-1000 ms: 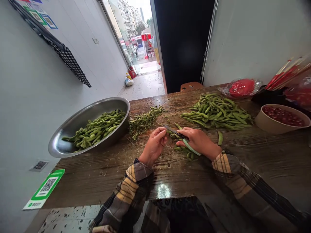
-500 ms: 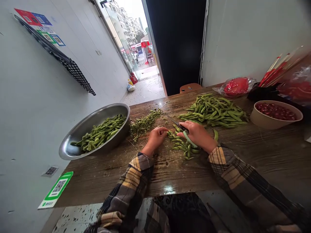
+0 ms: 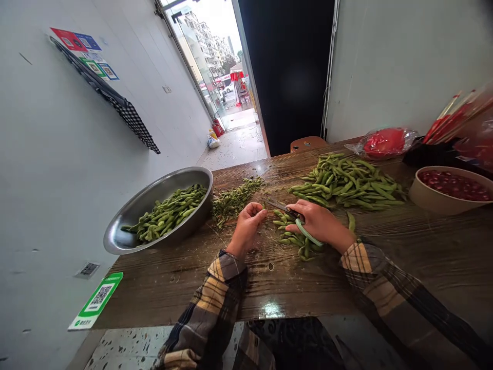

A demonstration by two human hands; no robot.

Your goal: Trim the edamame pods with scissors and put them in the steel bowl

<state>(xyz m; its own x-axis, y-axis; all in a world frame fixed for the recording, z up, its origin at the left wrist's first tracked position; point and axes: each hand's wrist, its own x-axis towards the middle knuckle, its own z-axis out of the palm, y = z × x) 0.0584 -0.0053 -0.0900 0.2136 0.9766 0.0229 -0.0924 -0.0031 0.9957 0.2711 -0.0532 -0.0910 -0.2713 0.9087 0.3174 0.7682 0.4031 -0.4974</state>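
My right hand [image 3: 319, 222] is closed round green-handled scissors [image 3: 289, 215], whose blades point left toward my left hand. My left hand [image 3: 248, 225] pinches a green bean pod [image 3: 263, 207] by its end, right at the scissor tips. A small heap of pods [image 3: 295, 237] lies on the wooden table [image 3: 404, 257] under and between my hands. A big pile of untrimmed pods [image 3: 346, 181] lies farther back on the right. A steel bowl [image 3: 138, 203] at the left holds several trimmed pods. A strip of cut pod ends [image 3: 234, 198] lies beside the bowl.
A tan bowl of red fruit [image 3: 449, 189] stands at the right edge, with red bags [image 3: 387, 142] and a bundle of skewers [image 3: 454, 114] behind it. A white wall [image 3: 57, 180] runs along the left. A chair back [image 3: 306, 143] shows beyond the table's far edge.
My left hand reached down to the small heap, then came back up with a pod held at the scissor tips. The camera view shifted a little.
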